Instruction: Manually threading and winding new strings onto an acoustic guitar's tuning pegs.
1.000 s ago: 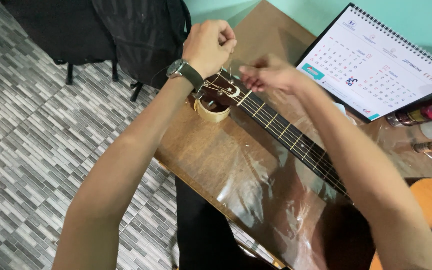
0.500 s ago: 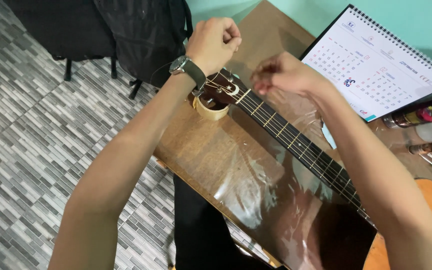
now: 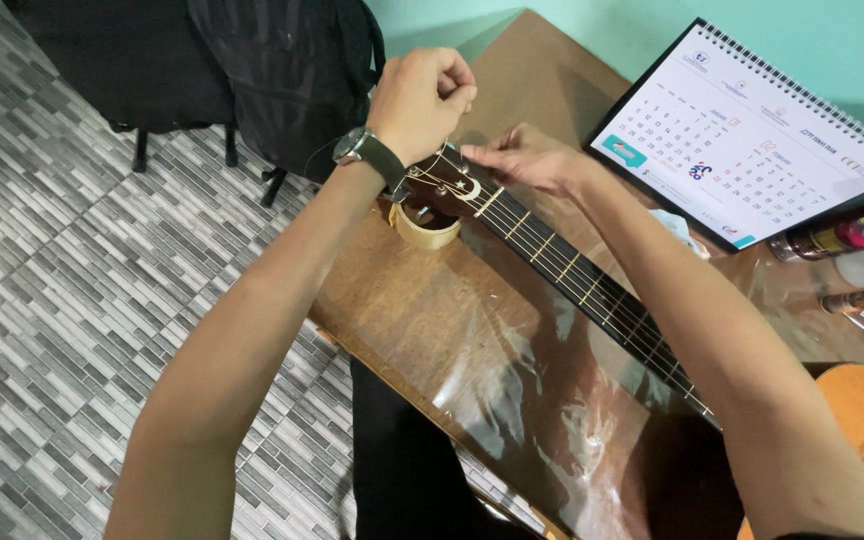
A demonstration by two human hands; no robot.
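I see the left hand [image 3: 422, 100] fisted above the guitar headstock [image 3: 442, 190] — pinching a thin string, apparently. Right hand [image 3: 527, 160] rests fingers-pinched at the nut; guitar neck [image 3: 592, 290] lies diagonally across the brown table [image 3: 422, 320] — tape roll [image 3: 424, 228] underneath.

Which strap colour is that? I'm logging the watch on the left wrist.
Black strap on the watch, seen in the head view.

Grey herringbone tile floor [image 3: 62, 290] at left. Mint green wall [image 3: 602, 30] behind brown wooden table [image 3: 422, 320], clear plastic sheet over tabletop. Black bag [image 3: 292, 70] and dark chair [image 3: 122, 60] beyond table's far left corner. Even, soft light.
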